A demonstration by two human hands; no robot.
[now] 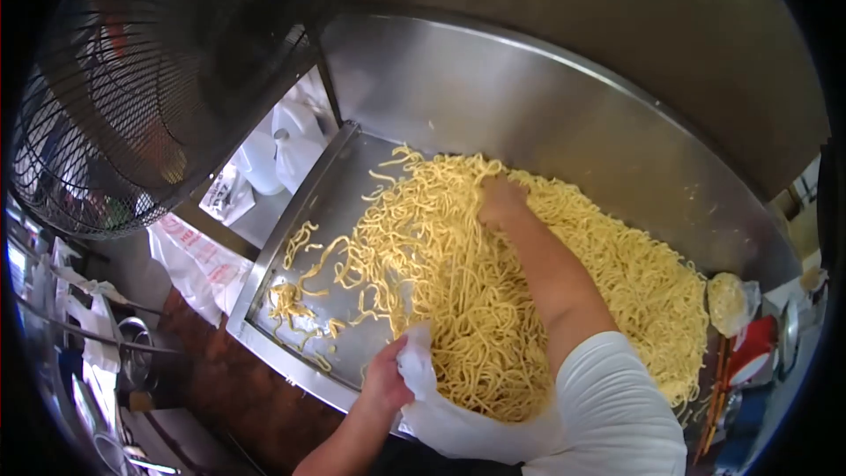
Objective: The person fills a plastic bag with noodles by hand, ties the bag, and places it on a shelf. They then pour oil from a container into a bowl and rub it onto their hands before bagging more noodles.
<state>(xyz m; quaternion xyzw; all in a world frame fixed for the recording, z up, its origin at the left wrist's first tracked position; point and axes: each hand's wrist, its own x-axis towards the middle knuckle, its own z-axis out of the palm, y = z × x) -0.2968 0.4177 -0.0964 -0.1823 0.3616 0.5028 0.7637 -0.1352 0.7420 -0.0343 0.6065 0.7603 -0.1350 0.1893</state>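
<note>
At the counter's (352, 203) near edge, the left hand (385, 381) clenches the mouth of the white plastic bag (458, 427). The right hand (500, 200) grasps yellow noodles (458, 300) mid-pile. Bagging seems underway, and next the handful needs dragging into the bag.

Pale yellow noodles (458, 291): thick strands, one big tangled heap across steel tray (348, 198), loose strays trailing toward its left edge. Near side of heap runs into white plastic bag (458, 432), mouth open at near rim (my left hand (385, 383) pinching lip up).
</note>
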